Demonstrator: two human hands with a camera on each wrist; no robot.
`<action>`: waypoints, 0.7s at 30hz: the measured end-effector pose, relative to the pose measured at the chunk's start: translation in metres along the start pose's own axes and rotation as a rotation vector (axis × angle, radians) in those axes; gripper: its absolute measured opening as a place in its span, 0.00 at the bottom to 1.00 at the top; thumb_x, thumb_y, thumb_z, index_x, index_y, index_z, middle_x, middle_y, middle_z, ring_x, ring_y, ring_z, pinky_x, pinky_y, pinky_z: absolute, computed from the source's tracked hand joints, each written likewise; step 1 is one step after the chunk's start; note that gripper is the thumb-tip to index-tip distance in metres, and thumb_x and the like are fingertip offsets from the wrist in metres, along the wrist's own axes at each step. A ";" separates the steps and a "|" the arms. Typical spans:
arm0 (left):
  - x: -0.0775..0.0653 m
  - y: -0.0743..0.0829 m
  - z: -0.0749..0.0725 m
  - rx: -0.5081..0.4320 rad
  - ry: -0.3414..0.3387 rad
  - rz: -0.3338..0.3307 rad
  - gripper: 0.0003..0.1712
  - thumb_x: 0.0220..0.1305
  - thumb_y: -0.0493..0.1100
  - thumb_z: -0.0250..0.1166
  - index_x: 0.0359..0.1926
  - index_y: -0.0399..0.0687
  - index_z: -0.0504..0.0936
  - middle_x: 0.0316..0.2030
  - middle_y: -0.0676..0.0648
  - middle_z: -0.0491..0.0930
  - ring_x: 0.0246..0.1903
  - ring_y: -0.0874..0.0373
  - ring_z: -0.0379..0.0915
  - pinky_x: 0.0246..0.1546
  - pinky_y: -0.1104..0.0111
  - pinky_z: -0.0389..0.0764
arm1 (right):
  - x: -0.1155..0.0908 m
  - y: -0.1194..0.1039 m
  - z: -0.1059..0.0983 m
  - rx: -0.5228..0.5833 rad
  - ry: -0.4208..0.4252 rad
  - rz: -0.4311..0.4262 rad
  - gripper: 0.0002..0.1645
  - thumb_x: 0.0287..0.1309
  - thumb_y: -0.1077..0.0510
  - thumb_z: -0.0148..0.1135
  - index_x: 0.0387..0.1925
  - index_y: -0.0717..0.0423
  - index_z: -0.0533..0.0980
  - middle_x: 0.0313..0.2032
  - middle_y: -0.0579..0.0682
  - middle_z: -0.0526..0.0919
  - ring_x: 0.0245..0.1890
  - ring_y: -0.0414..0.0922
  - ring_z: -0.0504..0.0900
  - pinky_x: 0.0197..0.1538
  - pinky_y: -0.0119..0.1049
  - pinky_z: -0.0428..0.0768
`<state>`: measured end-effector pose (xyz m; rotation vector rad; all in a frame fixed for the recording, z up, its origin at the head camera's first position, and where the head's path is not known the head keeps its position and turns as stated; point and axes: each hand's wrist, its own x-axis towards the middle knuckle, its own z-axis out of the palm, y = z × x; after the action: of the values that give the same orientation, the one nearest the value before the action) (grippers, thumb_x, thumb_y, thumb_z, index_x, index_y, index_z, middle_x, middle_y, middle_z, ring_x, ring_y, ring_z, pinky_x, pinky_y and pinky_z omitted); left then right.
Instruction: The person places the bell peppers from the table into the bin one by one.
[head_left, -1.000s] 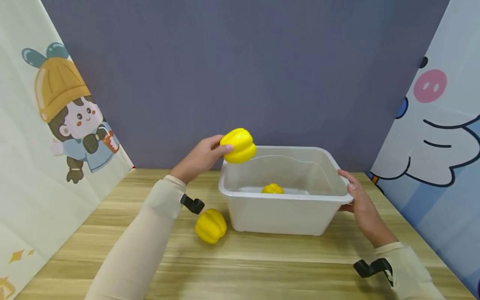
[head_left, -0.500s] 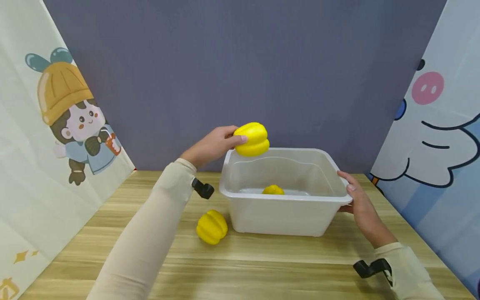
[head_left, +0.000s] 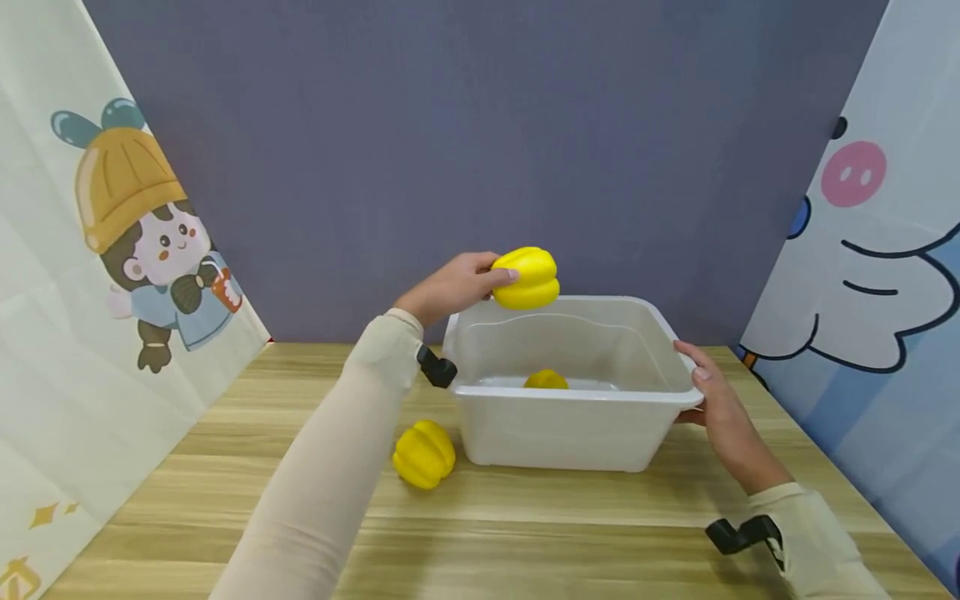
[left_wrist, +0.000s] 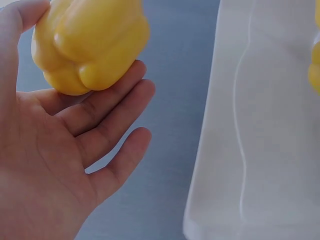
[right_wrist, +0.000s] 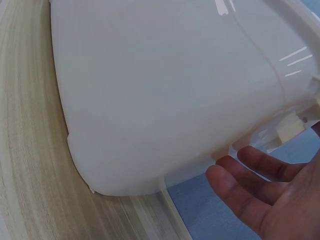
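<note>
My left hand pinches a yellow bell pepper between thumb and fingers, held up above the left back rim of a white plastic bin. In the left wrist view the bell pepper rests against the fingertips, with the little finger spread away from it. My right hand grips the bin's right rim, thumb on top and fingers beneath. From the right wrist, the fingertips show against the bin's outer wall. A second yellow bell pepper lies inside the bin, partly hidden by the front wall.
A third yellow bell pepper lies on the wood-grain table, left of the bin and below the left forearm. A dark grey panel rises behind the table. Printed cartoon sheets flank it on the left and right.
My left hand has carried its bell pepper rightward and slightly up, from beside the bin's left corner to over its back left part. The right hand keeps its grip on the rim.
</note>
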<state>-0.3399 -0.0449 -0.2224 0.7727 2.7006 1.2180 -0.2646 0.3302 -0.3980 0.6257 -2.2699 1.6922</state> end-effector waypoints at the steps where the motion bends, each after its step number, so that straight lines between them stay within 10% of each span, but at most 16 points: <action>1: 0.003 0.000 0.002 -0.008 -0.002 -0.001 0.19 0.72 0.59 0.58 0.47 0.50 0.78 0.42 0.45 0.76 0.43 0.47 0.71 0.48 0.56 0.72 | 0.000 0.000 0.000 0.001 0.001 0.001 0.31 0.80 0.47 0.27 0.78 0.47 0.50 0.57 0.51 0.68 0.45 0.38 0.77 0.39 0.39 0.81; 21: 0.018 -0.006 0.030 -0.060 -0.075 -0.048 0.23 0.69 0.63 0.59 0.47 0.50 0.80 0.42 0.45 0.78 0.46 0.49 0.72 0.50 0.59 0.74 | -0.022 -0.004 0.013 -0.026 0.026 0.014 0.32 0.81 0.46 0.26 0.79 0.48 0.48 0.59 0.57 0.65 0.45 0.39 0.75 0.39 0.41 0.82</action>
<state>-0.3497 -0.0196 -0.2449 0.7260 2.5954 1.2274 -0.2424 0.3211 -0.4078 0.5795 -2.2799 1.6642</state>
